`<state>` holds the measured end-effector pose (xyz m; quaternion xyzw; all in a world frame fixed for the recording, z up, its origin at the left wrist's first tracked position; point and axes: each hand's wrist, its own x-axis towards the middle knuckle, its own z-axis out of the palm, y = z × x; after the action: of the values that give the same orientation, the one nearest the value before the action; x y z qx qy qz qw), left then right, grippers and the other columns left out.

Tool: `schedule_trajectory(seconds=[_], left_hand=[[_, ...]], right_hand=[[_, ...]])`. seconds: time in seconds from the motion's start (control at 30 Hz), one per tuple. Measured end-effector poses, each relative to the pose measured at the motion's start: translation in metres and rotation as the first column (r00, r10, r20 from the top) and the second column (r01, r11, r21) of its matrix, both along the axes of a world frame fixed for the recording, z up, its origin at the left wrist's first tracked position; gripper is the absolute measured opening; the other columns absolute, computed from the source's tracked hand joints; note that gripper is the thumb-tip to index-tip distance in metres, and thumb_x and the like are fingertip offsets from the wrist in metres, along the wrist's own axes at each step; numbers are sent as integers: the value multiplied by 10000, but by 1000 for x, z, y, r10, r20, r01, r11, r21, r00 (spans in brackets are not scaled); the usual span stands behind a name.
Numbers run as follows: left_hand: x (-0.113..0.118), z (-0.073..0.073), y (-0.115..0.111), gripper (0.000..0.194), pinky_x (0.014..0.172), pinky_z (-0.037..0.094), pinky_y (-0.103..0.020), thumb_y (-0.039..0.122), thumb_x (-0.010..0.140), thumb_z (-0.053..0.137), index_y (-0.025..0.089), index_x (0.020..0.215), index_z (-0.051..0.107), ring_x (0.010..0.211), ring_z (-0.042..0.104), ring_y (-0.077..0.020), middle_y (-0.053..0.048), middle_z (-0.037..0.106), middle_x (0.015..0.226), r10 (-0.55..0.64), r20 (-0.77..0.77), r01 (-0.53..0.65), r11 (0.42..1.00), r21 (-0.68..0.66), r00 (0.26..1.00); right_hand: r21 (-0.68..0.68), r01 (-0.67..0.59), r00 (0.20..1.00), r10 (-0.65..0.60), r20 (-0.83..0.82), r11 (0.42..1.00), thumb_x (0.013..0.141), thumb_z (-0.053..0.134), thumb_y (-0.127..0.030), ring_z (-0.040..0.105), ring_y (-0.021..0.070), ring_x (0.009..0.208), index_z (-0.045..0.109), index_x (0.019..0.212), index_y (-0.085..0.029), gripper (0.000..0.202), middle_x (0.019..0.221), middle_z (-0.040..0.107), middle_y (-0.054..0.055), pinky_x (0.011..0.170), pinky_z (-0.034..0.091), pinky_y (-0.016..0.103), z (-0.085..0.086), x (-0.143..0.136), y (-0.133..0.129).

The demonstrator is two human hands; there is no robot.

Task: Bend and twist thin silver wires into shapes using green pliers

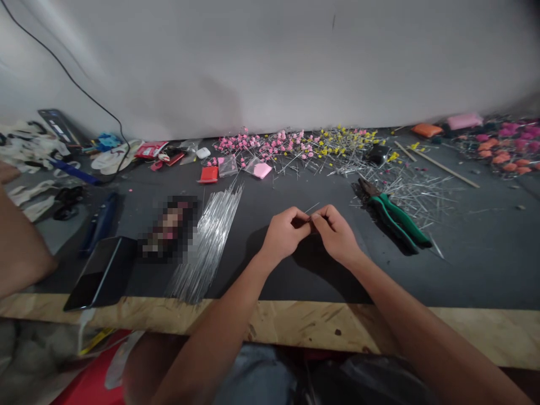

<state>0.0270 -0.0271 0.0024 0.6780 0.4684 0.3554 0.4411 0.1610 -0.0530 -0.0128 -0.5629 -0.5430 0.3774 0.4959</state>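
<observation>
My left hand [283, 233] and my right hand [336, 235] meet over the dark tabletop, both closed in a pinch with their fingertips together. Between the fingertips is a small dark bit [310, 220], too small to name. A thin silvery wire [313, 207] pokes out just beyond the fingers; its other end is hidden. Left of my hands lies a bundle of straight metal wires [213, 236]. To the right, pliers [394, 216] with green and black handles rest beside a loose heap of wires [422, 194].
Wires with pink tips [270, 145] and yellow tips [348, 140] line the wall. Orange and magenta pieces [506, 149] sit far right. A phone [101, 273] lies at the front left edge, near a blue stapler-like tool [99, 222]. Another person's arm [19, 242] reaches in at left.
</observation>
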Motion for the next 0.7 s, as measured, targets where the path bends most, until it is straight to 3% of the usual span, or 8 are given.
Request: schedule_trajectory(seconds=[0.13, 0.27, 0.4, 0.57, 0.7], left_hand=[[1, 0, -2, 75, 643, 442, -253, 213, 720, 582, 177, 770, 623, 686, 585, -122, -10, 659, 753, 14, -65, -9, 996, 86, 998], [2, 1, 1, 141, 683, 469, -260, 258, 766, 538, 167, 832, 623, 722, 600, -129, -24, 663, 793, -56, 93, 61, 997, -45, 994], [1, 1, 4, 204, 739, 475, -273, 147, 790, 445, 165, 882, 627, 757, 604, -121, -30, 662, 832, -124, 214, 156, 978, -140, 969], [1, -4, 6, 286, 826, 467, -323, 191, 709, 625, 163, 991, 585, 853, 607, -143, -62, 648, 942, -173, 332, 235, 959, -159, 927], [3, -9, 6, 289, 813, 479, -338, 228, 685, 666, 165, 957, 591, 821, 618, -148, -57, 655, 910, -140, 354, 207, 965, -161, 925]], right_hand=[[-32, 14, 999, -15, -35, 999, 818, 477, -300, 437, 125, 625, 485, 711, -214, 137, 652, 483, -24, 604, 341, 280, -2, 0, 1], [-94, 9, 969, -32, -245, 996, 804, 498, -331, 425, 113, 578, 504, 691, -208, 167, 601, 468, -34, 573, 340, 269, -5, 1, 4], [-131, -44, 880, -24, -475, 990, 777, 526, -354, 434, 108, 551, 496, 672, -207, 184, 591, 484, -34, 548, 352, 261, -5, 3, 7], [-146, -33, 836, -53, -546, 989, 755, 552, -337, 430, 103, 556, 489, 664, -208, 170, 603, 479, -30, 536, 354, 247, -3, 3, 8], [-165, -33, 839, -63, -541, 986, 747, 553, -346, 429, 104, 559, 482, 669, -211, 171, 632, 485, -26, 535, 363, 250, -2, 1, 8]])
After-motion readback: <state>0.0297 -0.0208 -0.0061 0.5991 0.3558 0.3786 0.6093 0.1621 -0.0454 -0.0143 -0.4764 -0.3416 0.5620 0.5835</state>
